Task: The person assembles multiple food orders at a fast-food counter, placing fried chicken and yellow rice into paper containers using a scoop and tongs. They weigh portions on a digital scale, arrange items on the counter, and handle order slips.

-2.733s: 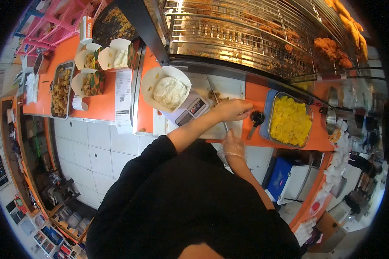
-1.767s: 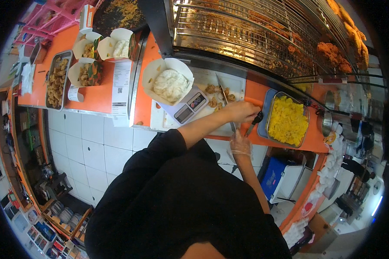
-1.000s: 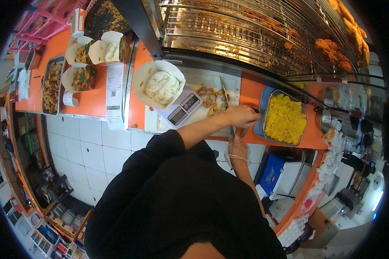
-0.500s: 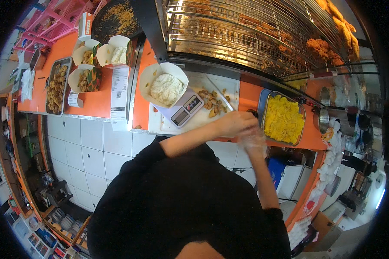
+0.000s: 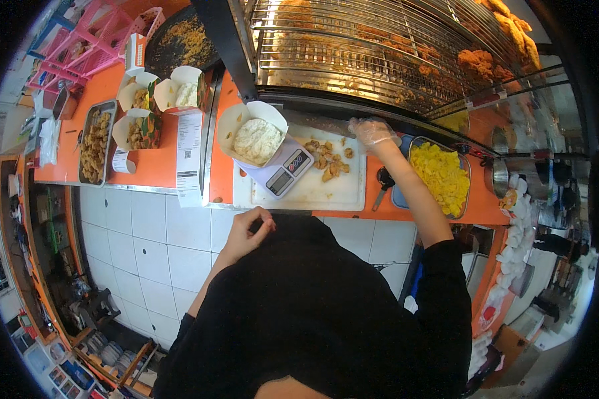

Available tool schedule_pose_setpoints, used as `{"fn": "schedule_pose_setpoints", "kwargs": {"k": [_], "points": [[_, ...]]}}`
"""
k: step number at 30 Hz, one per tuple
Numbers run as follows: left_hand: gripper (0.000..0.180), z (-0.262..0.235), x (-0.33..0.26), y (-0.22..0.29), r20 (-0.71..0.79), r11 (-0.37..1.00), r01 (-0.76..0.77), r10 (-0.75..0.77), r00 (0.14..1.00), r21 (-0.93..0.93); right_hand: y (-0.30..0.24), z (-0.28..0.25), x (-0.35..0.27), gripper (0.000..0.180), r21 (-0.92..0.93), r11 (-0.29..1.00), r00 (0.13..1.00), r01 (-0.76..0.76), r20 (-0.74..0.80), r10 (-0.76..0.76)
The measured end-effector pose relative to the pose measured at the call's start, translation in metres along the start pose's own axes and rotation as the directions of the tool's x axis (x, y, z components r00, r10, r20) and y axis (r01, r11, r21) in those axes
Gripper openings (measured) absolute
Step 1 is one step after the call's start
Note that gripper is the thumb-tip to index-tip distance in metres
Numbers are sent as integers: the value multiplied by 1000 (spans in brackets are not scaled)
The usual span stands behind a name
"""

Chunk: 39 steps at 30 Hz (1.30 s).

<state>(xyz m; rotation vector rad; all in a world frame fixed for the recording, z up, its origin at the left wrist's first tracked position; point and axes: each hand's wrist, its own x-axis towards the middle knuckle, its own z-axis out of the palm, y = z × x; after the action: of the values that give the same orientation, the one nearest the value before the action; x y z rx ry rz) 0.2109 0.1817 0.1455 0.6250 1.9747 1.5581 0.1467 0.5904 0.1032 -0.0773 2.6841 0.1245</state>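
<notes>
My right hand (image 5: 374,133), in a clear plastic glove, is closed at the back right of the white cutting board (image 5: 343,193). It appears to grip a knife (image 5: 323,124), whose blurred blade stretches left along the board's back edge. Chopped fried chicken pieces (image 5: 329,159) lie on the board. Beside them, a digital kitchen scale (image 5: 285,174) carries an open paper box of white rice (image 5: 258,139). In front of the counter, close to my body, my bare left hand (image 5: 247,233) holds nothing; its fingers are loosely bent, with the thumb apart.
A tray of yellow food pieces (image 5: 439,178) stands right, beside a black measuring spoon (image 5: 383,183). Leftward are more food boxes (image 5: 136,130), a paper receipt (image 5: 188,156) and a metal tray of fried pieces (image 5: 96,143). A heated display cabinet (image 5: 353,96) borders the counter's back.
My hands, together at the board's right before, have separated. The left came back toward my body; the right reached to the back edge, where the knife now lies along it.
</notes>
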Motion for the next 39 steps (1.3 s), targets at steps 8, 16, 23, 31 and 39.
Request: {"fn": "schedule_pose_setpoints", "kwargs": {"k": [8,16,23,31,39], "points": [[10,10,-5,-3,-52,1000,30,-30,998,-6,-74,14,-57,72,196,956,829,216,-554,-74],[10,13,0,2,18,999,46,-46,999,12,-95,27,-32,73,216,950,938,225,-314,-151],[11,11,-3,-1,-45,998,45,-43,998,39,-89,62,-17,42,269,934,887,234,-453,-92],[14,3,-9,-7,-104,1000,-2,4,995,13,-87,-10,-16,31,765,516,640,386,-625,448],[5,-4,7,-23,-269,972,-14,-51,962,-233,-155,-148,-7,33,726,257,677,638,-688,260]]}}
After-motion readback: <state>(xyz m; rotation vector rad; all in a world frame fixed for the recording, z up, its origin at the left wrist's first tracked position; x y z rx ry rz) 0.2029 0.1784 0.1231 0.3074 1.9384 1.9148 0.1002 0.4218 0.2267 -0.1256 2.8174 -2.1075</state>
